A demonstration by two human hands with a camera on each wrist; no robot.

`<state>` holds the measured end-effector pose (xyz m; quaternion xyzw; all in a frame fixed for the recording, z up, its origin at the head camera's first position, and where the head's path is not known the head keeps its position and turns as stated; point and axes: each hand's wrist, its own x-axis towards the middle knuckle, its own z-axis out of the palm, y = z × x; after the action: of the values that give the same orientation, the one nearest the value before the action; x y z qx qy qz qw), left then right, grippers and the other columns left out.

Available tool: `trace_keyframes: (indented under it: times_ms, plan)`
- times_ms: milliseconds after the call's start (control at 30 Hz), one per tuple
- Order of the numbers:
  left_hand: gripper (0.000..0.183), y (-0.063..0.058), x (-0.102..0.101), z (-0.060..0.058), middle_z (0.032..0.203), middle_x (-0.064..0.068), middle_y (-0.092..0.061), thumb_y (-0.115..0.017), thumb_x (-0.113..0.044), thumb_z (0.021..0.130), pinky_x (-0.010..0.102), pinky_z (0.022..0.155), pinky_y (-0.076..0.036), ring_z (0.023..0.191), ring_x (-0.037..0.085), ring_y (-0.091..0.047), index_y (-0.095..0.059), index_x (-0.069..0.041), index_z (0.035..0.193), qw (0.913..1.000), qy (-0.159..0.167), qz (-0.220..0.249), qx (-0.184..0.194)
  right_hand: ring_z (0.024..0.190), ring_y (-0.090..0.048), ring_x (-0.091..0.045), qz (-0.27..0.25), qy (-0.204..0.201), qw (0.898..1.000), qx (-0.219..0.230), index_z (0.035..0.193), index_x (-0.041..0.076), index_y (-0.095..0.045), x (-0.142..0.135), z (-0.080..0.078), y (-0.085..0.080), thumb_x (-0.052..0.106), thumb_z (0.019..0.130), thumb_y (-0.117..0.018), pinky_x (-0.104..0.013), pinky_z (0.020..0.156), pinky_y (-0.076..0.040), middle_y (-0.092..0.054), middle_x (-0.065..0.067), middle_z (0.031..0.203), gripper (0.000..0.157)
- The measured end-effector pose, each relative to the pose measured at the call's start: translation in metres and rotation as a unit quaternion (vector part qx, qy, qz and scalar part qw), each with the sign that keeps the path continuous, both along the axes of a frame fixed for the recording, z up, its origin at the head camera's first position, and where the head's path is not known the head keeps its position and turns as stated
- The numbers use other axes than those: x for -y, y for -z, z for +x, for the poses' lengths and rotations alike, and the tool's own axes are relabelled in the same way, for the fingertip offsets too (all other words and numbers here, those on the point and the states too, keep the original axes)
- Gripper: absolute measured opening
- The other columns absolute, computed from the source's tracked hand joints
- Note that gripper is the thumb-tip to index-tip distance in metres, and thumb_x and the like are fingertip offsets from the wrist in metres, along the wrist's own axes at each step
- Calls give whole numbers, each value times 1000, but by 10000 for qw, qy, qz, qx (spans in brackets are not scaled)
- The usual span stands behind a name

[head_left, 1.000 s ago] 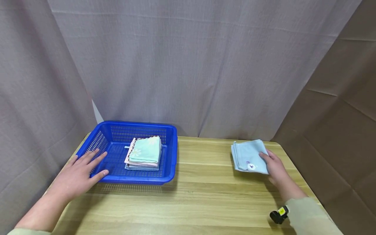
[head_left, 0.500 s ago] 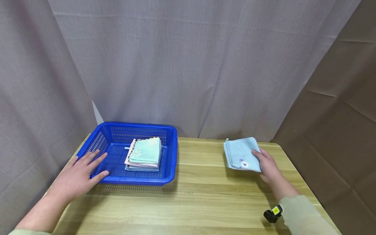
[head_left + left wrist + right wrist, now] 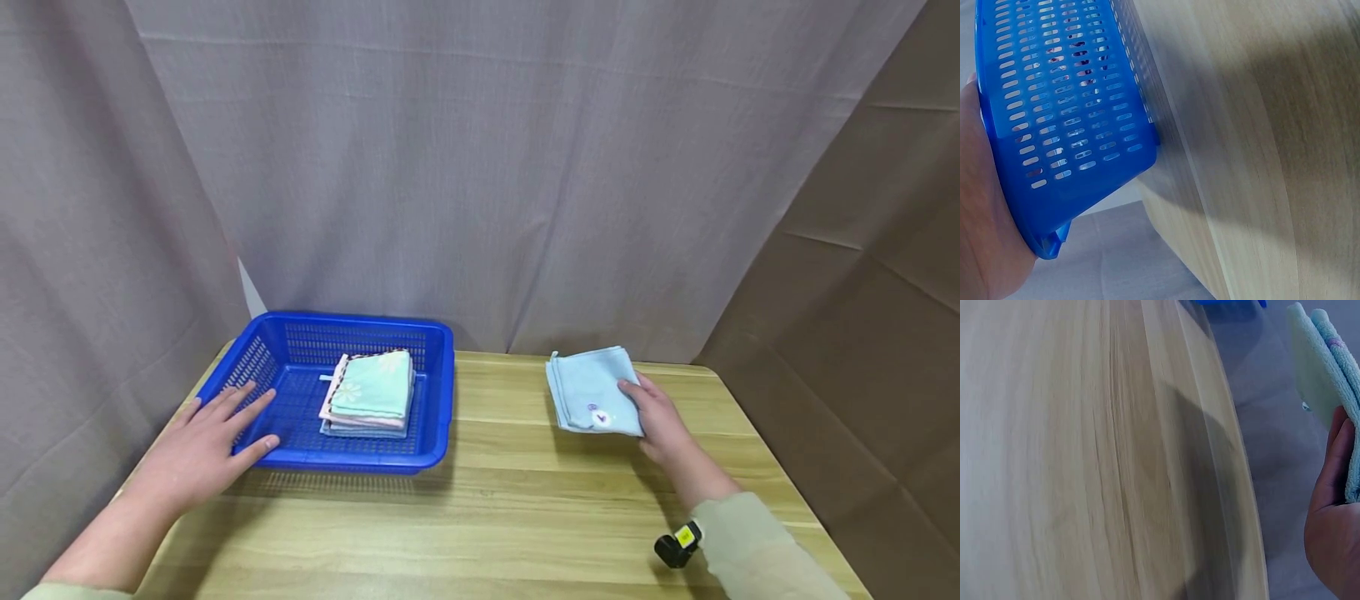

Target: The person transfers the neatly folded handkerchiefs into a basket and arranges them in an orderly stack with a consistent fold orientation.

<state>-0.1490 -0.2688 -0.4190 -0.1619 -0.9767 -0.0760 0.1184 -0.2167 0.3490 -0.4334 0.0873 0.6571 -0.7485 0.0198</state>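
Observation:
In the head view my right hand [image 3: 660,419] pinches a folded light blue towel [image 3: 596,387] by its right edge, thumb on top. The towel is held above the table; in the right wrist view its folded layers [image 3: 1329,362] stand edge-on over the fingers. My left hand [image 3: 198,450] rests with spread fingers on the left front corner of a blue plastic basket [image 3: 360,458]. Inside the basket lies a stack of folded towels [image 3: 371,387], a mint one with white flowers on top, pink and blue ones under it. The left wrist view shows the basket's slotted side [image 3: 1072,125].
The wooden table [image 3: 495,517] extends between the basket and the right hand. A grey curtain [image 3: 480,167] hangs along the back and left, and a brown panel [image 3: 862,333] stands at the right. A black device with a yellow label [image 3: 678,543] sits at the right wrist.
My right hand has carried the light blue towel leftward, nearer to the basket. The left hand, the basket and the stacked towels have stayed in place.

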Motion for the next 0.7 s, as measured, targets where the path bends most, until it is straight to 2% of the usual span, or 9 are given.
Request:
trace_keyframes:
  times_ms: [100,367,700]
  plan:
    - [71,0,0,0,153,22,-39,-51,-62,96,68,111,-16,137,48,-36,-44,-18,151,10000,-4,-3,-10,76,-68,-4,40,-52,10000,22,159,13,-22,8,0,-1,26,105,-52,-22,70,-58,-70,11,88,63]
    - [72,1,1,-1,153,21,-38,-50,-63,96,67,111,-16,138,48,-34,-43,-19,152,10000,-36,-27,52,76,-69,-6,-73,-108,9999,-98,157,9,-26,24,-4,3,24,104,-52,-23,69,-58,-70,9,88,61]
    - [71,-2,-1,0,153,22,-38,-52,-61,95,67,110,-20,139,48,-34,-44,-18,151,9999,-102,-86,110,72,-68,-6,-129,17,9998,-123,154,9,-32,46,-9,3,21,104,-51,-23,67,-58,-69,8,84,55]
